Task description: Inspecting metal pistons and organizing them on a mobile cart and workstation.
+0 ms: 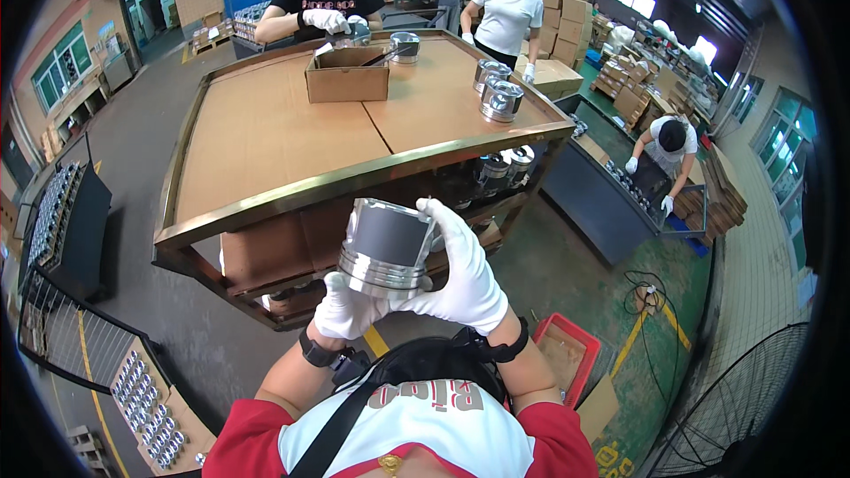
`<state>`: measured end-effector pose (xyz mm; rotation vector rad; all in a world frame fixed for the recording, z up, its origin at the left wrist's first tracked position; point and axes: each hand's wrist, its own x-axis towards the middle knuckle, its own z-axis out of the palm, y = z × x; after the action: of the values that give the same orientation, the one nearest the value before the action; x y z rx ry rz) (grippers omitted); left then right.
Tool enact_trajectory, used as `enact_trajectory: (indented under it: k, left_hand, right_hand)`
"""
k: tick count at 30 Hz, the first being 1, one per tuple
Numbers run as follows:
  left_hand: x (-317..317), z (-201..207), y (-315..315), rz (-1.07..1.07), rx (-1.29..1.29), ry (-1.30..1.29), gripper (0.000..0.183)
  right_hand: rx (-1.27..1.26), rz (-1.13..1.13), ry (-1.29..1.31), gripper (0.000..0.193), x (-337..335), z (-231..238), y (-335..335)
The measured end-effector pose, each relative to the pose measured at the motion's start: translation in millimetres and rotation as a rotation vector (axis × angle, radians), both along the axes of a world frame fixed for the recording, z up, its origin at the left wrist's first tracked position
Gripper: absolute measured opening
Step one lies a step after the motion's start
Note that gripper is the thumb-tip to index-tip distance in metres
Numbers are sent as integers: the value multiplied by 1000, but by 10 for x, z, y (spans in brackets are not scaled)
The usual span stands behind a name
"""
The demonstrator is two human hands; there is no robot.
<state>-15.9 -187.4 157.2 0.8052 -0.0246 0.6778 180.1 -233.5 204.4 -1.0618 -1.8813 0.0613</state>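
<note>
A large metal piston (387,246) with a dark grey coated skirt and shiny ring grooves is held up in front of my chest, its grooved end down. My left hand (347,308), in a white glove, grips it from below at the lower left. My right hand (462,270), gloved too, wraps its right side, with the fingertips near the top edge and the palm under the grooved end. The piston hangs in the air just short of the table's near edge. Parts of the fingers behind it are hidden.
A brown-topped table (266,137) with a metal rim stands ahead, bearing a cardboard box (347,80) and more pistons (502,101). Across it, a person in black handles a piston; another in white stands right. A red crate (567,354) lies at my lower right, a fan guard (744,398) beyond.
</note>
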Motion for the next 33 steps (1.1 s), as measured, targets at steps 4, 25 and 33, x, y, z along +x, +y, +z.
enact_trajectory:
  k: [4, 25, 33]
  left_hand:
    - [2, -50, -26, 171, -91, 44, 110]
    - [-101, 214, -167, 464, 42, -41, 137]
    - [-408, 75, 17, 158, -34, -133, 99]
  right_hand:
    - [52, 43, 8, 127, -19, 38, -20]
    - [298, 103, -43, 65, -261, -71, 26]
    - [239, 278, 172, 113, -570, 62, -61]
